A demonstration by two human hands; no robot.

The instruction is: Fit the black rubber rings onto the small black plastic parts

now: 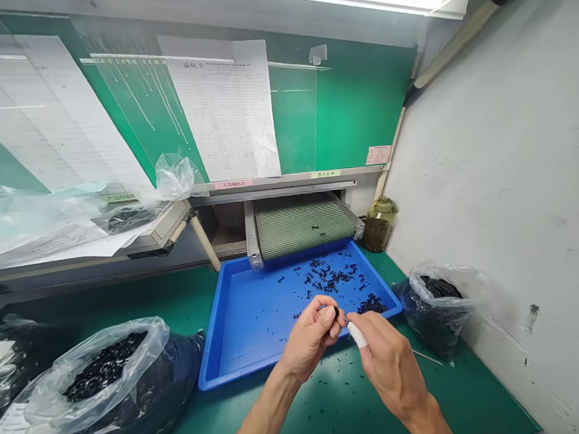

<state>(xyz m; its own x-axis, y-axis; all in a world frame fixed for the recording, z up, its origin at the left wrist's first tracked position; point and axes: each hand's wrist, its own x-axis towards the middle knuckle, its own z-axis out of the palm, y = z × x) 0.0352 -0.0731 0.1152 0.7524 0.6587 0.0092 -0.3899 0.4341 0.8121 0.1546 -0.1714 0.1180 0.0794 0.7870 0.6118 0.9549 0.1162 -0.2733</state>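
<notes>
My left hand [311, 335] is pinched shut on a small black part over the near edge of the blue tray [238, 328]. My right hand [385, 356], its forefinger wrapped in white tape, has its fingers pressed together right beside the left fingertips; what it holds is too small to make out. Several small black parts [331, 274] lie scattered in the tray's far right corner, below a green conveyor belt [303, 226].
A clear bag of black rings [105, 368] stands at the left, and a smaller bag of black parts [438, 292] at the right by the grey wall. An amber bottle [379, 223] stands beside the belt. Loose black bits dot the green mat [334, 401].
</notes>
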